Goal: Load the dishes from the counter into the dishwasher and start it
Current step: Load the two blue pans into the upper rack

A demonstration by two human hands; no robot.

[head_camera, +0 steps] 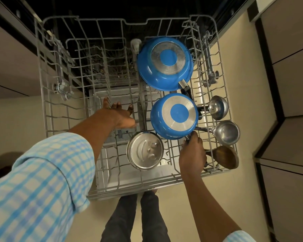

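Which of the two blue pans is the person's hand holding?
The smaller blue pan, the nearer one. The right hand grips its handle. The bigger blue pan sits farther back, untouched.

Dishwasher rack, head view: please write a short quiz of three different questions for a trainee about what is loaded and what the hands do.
1. True or false: both blue pans lie bottom up in the rack.
2. Which hand grips the handle of the nearer blue pan? A) left B) right C) neither
3. Fill in: the steel lid lies ___ of the nearer blue pan in the picture.

Key
1. True; the farther blue pan also shows its base.
2. B; the right hand is closed on it, while the left hand reaches open-fingered over the bare part of the rack.
3. Lower left.
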